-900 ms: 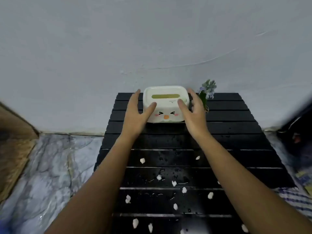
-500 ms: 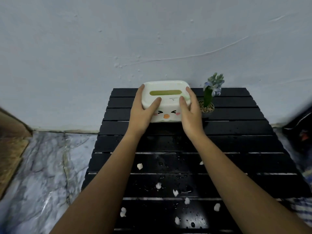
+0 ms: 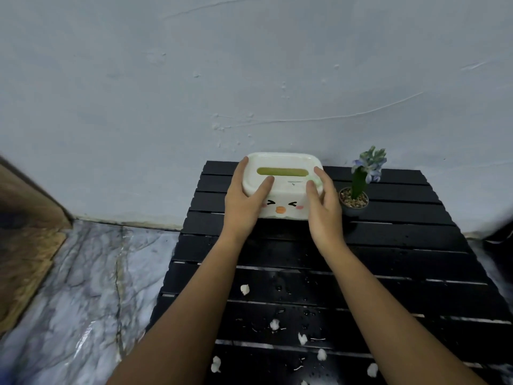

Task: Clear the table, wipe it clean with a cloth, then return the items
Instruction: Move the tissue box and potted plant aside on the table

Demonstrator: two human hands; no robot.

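A white tissue box with a green slot on top and a cartoon face on its front sits at the back of the black slatted table. My left hand clasps its left end and my right hand clasps its right end, thumbs on the lid. Whether the box rests on the slats or is slightly raised, I cannot tell. A small potted plant with bluish flowers stands just right of the box, close to my right hand. Several white scraps and water drops lie on the near slats.
A pale plaster wall runs directly behind the table. Marbled grey floor lies to the left, with a brown wooden surface at the far left. Something dark shows at the right edge.
Both hands closed in from beside the tissue box and now grip its ends. The view has tilted up, so box and plant sit lower in the frame.
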